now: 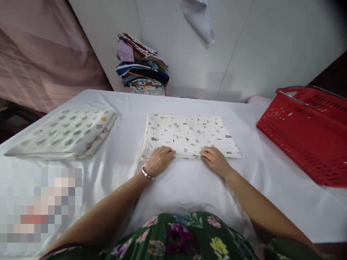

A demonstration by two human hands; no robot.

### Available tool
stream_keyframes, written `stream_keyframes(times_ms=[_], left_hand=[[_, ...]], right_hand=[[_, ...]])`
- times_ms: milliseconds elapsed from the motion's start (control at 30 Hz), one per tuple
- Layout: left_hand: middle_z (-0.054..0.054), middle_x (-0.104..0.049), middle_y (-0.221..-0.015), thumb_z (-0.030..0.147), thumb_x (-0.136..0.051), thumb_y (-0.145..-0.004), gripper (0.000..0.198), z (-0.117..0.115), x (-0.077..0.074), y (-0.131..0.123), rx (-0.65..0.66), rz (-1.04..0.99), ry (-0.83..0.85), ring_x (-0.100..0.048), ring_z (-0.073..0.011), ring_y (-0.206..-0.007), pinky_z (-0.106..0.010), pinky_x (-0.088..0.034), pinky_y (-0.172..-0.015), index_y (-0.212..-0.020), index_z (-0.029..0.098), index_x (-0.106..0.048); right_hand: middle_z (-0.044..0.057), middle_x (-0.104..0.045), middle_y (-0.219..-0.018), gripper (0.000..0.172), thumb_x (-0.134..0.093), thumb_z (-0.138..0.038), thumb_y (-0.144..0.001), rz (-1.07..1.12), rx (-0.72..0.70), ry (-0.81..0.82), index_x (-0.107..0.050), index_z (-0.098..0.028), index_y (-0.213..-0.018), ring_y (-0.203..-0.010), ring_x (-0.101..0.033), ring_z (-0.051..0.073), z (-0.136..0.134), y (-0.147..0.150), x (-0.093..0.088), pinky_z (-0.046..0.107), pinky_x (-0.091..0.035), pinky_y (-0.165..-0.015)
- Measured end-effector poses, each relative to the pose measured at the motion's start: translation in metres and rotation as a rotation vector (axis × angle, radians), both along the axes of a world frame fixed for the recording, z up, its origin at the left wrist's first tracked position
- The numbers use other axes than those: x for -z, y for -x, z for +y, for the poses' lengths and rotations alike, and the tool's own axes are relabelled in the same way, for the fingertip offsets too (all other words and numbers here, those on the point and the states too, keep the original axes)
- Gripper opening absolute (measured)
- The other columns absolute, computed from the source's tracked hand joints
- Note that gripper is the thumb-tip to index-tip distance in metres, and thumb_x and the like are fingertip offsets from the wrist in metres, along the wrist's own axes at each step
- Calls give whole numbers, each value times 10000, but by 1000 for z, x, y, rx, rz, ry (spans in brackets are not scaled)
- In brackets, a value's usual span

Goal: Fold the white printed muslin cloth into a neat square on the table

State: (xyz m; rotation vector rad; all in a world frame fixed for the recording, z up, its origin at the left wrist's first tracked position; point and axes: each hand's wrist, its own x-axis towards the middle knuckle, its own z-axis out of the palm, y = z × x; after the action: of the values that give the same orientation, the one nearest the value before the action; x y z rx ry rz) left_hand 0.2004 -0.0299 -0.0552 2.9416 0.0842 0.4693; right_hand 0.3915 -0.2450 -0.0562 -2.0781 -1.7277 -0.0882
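Observation:
A folded white cloth (189, 133) with small tree and animal prints lies flat in front of me on the white-covered table. My left hand (159, 159), with a bracelet at the wrist, has its fingers together on the near edge of this cloth, left of its middle. At the same edge, farther right, my right hand (214, 159) pinches or presses the cloth with its fingertips. The undersides of both hands are hidden. To the left rests another folded cloth (67, 131) with grey, green and red prints.
A red plastic basket (306, 137) with a metal handle stands on the right of the white-covered table (124, 144). Beyond the far edge is a stack of folded clothes (143, 68) by the wall. A pink curtain (46, 50) hangs at upper left. The lower left is pixelated.

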Motion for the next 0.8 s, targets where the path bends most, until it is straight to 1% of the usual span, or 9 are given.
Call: stream_keyframes(times_ms=[100, 233, 367, 433, 533, 633, 733, 800], left_hand=[[-80, -594, -973, 266, -420, -895, 238, 7, -2, 11, -18, 7, 3, -509, -197, -936, -345, -420, -802, -1039, 193, -596], [-75, -596, -947, 297, -433, -891, 229, 23, -5, 37, -85, 13, 9, -514, -186, -913, -331, -425, -800, -1006, 201, -607], [-74, -600, -960, 306, -391, -909, 256, 32, -6, 60, -95, -30, 47, -510, -167, -899, -303, -430, -801, -957, 188, -613], [-70, -608, -935, 321, -390, -910, 267, 34, -6, 66, -138, -65, 65, -515, -165, -881, -307, -427, -802, -917, 184, -619], [-58, -618, -876, 326, -411, -900, 264, 38, -6, 67, -273, -134, 149, -532, -159, -859, -308, -426, -796, -841, 188, -629], [-44, -621, -885, 304, -443, -873, 226, 44, -6, 64, -458, -179, 322, -554, -138, -791, -280, -434, -743, -828, 190, -633], [-27, -623, -885, 330, -501, -817, 188, 51, -8, 62, -661, -137, 505, -557, -119, -685, -266, -427, -663, -845, 195, -629], [-15, -629, -841, 363, -532, -785, 187, 53, -8, 60, -748, -89, 599, -561, -124, -674, -261, -416, -638, -824, 200, -616]], right_hand=[[86, -586, -928, 285, -377, -274, -919, -3, 3, -6, -640, -198, -997, -837, -514, 198, -1, 0, 2, 348, -426, -759], [85, -592, -930, 292, -385, -287, -913, -4, -13, -32, -653, -209, -997, -852, -533, 203, -2, -2, 9, 351, -444, -757], [79, -600, -920, 274, -413, -297, -901, -8, -26, -56, -663, -221, -984, -850, -548, 204, -3, -6, 17, 348, -463, -746], [77, -605, -929, 266, -426, -307, -893, -17, -14, -73, -668, -228, -968, -870, -555, 209, -4, -6, 20, 357, -472, -759], [72, -610, -972, 267, -433, -335, -885, -27, 15, -100, -670, -244, -966, -919, -561, 218, -5, -4, 22, 381, -481, -805], [72, -606, -1010, 267, -438, -357, -879, -25, 29, -96, -660, -254, -985, -954, -559, 226, -7, -4, 23, 399, -484, -828], [80, -601, -1019, 259, -454, -364, -874, -17, 26, -83, -653, -247, -991, -964, -555, 228, -7, -3, 23, 397, -485, -830], [83, -600, -1009, 257, -456, -361, -875, -9, 21, -87, -652, -239, -988, -958, -555, 224, -7, -3, 23, 388, -484, -829]])
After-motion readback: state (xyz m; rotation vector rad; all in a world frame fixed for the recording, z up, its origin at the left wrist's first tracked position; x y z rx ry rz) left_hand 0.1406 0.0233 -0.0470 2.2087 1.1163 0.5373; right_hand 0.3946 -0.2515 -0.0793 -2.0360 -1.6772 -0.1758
